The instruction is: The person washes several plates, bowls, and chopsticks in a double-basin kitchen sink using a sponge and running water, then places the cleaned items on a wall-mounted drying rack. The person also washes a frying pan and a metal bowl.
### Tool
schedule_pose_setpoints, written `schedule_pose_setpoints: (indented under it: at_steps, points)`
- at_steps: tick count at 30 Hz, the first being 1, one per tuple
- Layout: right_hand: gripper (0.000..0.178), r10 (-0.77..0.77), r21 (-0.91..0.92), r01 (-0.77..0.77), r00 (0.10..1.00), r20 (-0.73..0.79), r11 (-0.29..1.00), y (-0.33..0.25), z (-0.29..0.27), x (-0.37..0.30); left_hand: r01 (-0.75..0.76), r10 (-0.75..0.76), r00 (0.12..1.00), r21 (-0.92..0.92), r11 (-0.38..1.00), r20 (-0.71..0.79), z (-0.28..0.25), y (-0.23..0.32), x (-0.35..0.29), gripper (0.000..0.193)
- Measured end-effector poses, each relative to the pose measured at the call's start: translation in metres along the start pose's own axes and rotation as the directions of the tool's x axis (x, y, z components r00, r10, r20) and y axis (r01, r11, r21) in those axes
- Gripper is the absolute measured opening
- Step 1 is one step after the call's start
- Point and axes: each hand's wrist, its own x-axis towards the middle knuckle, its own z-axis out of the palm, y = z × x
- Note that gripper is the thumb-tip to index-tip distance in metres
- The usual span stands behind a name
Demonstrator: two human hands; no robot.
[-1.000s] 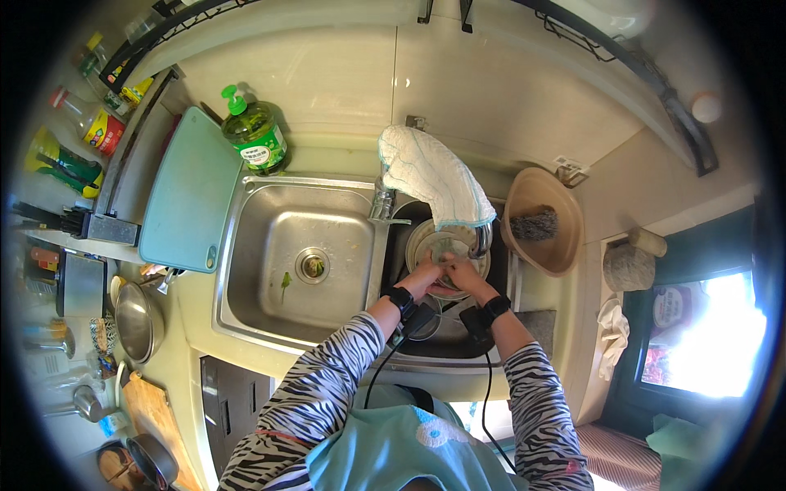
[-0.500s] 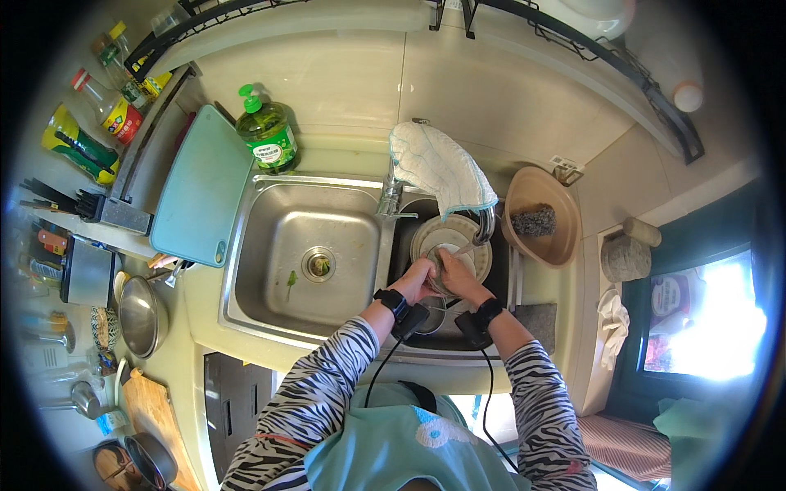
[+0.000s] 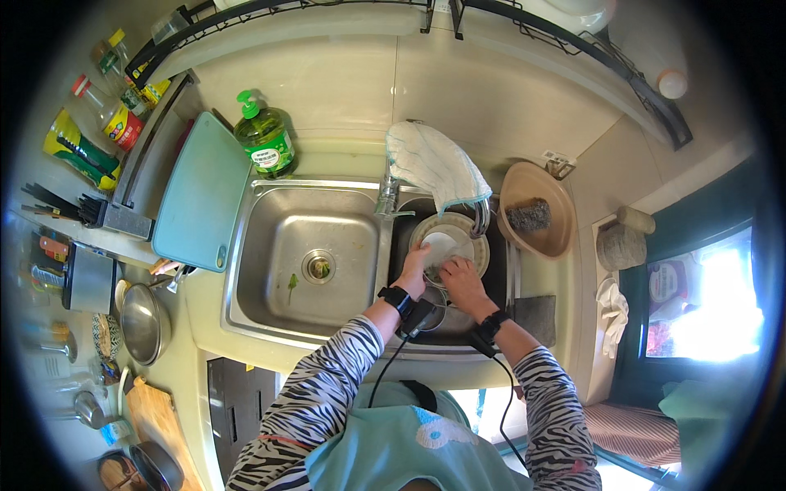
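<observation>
Over the right basin, my left hand (image 3: 412,272) is closed round the left side of a small white bowl (image 3: 442,245), which is tilted with its inside partly showing. The curled fingers of my right hand (image 3: 463,282) press on the bowl's near right edge. Whether they also hold something small is hidden. Under the bowl, a pale plate with a patterned rim (image 3: 479,254) lies in the dark right basin. A metal pot or bowl (image 3: 432,315) sits below my hands. The tap's spout (image 3: 481,219) hangs just above the dishes, with a white cloth (image 3: 438,168) draped over the tap.
Left of my hands lies the steel left basin (image 3: 282,237), with food scraps at its drain. A green soap bottle (image 3: 266,139) and a light-blue cutting board (image 3: 205,192) stand behind. A tan basin (image 3: 553,225) holding a grey scrubber (image 3: 528,214) is at the right.
My hands have moved apart: the left up along the bowl's left side, the right slightly down. The bowl has turned, so more of its white inside shows.
</observation>
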Motion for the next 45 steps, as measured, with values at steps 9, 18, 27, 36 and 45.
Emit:
schedule_pose_setpoints:
  at_steps: [9, 18, 27, 36, 45]
  points:
    - [0.024, -0.255, 0.117, 0.264, 0.963, -0.083, 0.957, 0.015, -0.008, -0.008, 0.28, -0.283, 0.944, 0.038, 0.959, 0.171, -0.007, 0.024, -0.002, 0.036]
    - [0.015, -0.141, 0.176, 0.132, 0.989, 0.036, 0.975, 0.007, 0.011, -0.005, 0.168, -0.167, 0.986, 0.067, 0.983, -0.017, 0.008, 0.015, -0.005, 0.039]
    - [0.022, 0.204, 0.42, -0.234, 0.972, 0.115, 0.877, 0.0, -0.004, 0.007, 0.376, -0.375, 0.926, 0.144, 0.916, -0.029, 0.039, 0.035, -0.024, 0.035]
    - [0.042, 0.322, 0.892, -0.431, 0.832, 0.452, -0.139, 0.041, -0.012, -0.001, 0.424, -0.398, 0.854, -0.007, 0.906, 0.336, 0.006, 0.033, -0.032, 0.055]
    - [0.042, 0.67, 0.68, -0.487, 0.742, -0.009, 0.548, 0.058, 0.02, 0.003, 0.2, -0.232, 0.94, 0.15, 0.968, 0.249, -0.003, 0.035, -0.04, 0.036]
